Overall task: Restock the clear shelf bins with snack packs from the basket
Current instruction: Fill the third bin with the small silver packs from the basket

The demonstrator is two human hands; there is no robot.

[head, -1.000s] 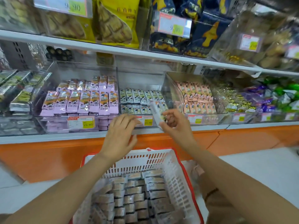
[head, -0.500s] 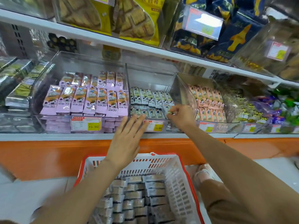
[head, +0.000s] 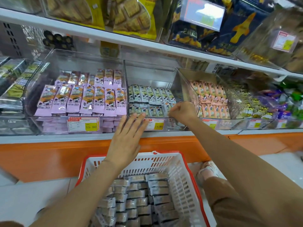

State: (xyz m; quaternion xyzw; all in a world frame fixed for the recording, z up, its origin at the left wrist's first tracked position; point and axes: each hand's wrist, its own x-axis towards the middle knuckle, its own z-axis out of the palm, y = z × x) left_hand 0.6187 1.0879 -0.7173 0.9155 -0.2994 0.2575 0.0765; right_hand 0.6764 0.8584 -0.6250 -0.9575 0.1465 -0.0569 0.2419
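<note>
A white basket with a red rim (head: 183,174) stands on the floor below me, filled with several silvery snack packs (head: 139,197). On the shelf, the middle clear bin (head: 152,74) holds rows of grey-green packs (head: 150,95). My right hand (head: 182,112) is inside this bin at its front right, fingers curled and pinching a grey-green pack (head: 167,106) among the front row. My left hand (head: 127,138) hovers flat with straight fingers in front of the bin's front wall, fingertips at the price label, holding nothing.
A clear bin of pink packs (head: 82,97) sits to the left, one of orange packs (head: 211,99) to the right. Bagged biscuits (head: 124,12) fill the upper shelf overhead. An orange plinth (head: 49,154) runs under the shelf. My foot (head: 208,171) stands right of the basket.
My right hand carried a pack from above the basket into the middle bin's front right. My left hand opened flat and rose toward the bin front. The view moved closer.
</note>
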